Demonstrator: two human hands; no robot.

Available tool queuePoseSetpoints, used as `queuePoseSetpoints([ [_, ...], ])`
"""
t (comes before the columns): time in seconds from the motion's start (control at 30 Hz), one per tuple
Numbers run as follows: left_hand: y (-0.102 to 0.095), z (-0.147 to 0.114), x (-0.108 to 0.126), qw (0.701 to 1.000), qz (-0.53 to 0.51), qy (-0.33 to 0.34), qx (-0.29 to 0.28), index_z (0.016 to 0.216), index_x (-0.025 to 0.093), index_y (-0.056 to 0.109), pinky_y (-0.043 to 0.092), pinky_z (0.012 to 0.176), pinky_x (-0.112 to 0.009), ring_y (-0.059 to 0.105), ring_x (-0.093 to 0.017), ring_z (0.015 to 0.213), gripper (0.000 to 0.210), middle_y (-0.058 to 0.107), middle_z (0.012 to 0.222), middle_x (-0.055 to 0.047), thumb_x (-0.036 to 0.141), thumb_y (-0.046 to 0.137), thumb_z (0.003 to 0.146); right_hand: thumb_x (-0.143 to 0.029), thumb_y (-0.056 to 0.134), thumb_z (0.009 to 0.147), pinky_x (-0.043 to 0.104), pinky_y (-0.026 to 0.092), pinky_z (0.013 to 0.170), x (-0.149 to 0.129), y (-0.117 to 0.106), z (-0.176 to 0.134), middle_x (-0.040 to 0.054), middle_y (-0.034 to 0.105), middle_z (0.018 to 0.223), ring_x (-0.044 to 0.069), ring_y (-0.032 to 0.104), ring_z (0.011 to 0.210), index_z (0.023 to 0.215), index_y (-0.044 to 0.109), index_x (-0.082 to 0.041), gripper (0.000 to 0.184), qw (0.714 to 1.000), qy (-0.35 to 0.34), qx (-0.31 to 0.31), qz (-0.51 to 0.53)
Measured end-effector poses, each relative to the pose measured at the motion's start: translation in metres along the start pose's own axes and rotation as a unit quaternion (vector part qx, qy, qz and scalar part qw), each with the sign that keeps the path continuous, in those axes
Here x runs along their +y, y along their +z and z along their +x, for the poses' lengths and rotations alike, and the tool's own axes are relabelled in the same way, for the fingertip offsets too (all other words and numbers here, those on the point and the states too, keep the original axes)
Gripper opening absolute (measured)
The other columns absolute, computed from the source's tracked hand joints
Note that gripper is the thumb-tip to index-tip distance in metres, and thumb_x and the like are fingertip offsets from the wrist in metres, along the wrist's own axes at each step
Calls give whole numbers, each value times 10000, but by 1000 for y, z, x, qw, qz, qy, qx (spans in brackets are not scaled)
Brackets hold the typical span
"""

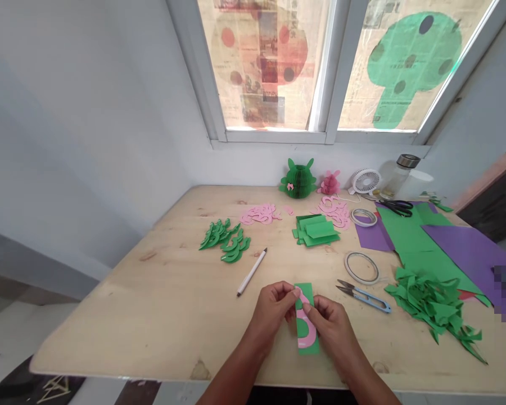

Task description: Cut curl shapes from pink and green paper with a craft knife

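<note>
Close to the table's front edge, a green paper strip [308, 347] is held upright between both hands. A curved pink paper cutout [311, 337] lies flat against its face. My left hand [275, 306] pinches the upper left edge, its thumb on the top of the pink piece. On the other side my right hand [329, 322] grips the right edge, the thumb pressing the pink cutout near its middle. Fingers behind the strip are partly hidden. A white pen [252, 272] lies to the left, and blue-handled thread snips [365, 296] rest to the right.
Green cutouts [225, 239], pink cutouts [259, 214] and folded green paper [318, 229] lie farther back. Tape rolls [361, 268], green scraps [434, 301], purple sheets [468, 247] and black scissors [395, 207] sit rightward. A green paper figure [298, 181], fan [366, 180] and bottle [398, 177] stand by the wall.
</note>
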State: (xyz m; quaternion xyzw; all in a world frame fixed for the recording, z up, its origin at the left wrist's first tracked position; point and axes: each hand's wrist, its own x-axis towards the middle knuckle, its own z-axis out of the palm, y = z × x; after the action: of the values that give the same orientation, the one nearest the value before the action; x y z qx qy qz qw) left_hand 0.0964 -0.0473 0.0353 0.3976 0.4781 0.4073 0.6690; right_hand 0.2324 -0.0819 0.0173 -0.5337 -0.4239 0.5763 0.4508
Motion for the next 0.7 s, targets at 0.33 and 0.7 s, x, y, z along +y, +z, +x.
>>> queuePoseSetpoints([
  [0.33,6,0,0,1000,-9,14,8,590,152,565,317,478,-207,399,-72,451,400,484,481,41,499,754,657,-558,662,763,239,327,545,22,-4,3,-9,511,621,126,422,596,633,562,-164,427,1000,-13,10,7],
  [0.7,4,0,1,1000,-8,9,-9,579,155,557,326,498,-209,411,-73,461,392,494,486,41,488,743,672,-564,669,762,238,330,534,11,-1,-1,-15,488,601,127,402,588,654,598,-165,419,1000,0,19,17],
])
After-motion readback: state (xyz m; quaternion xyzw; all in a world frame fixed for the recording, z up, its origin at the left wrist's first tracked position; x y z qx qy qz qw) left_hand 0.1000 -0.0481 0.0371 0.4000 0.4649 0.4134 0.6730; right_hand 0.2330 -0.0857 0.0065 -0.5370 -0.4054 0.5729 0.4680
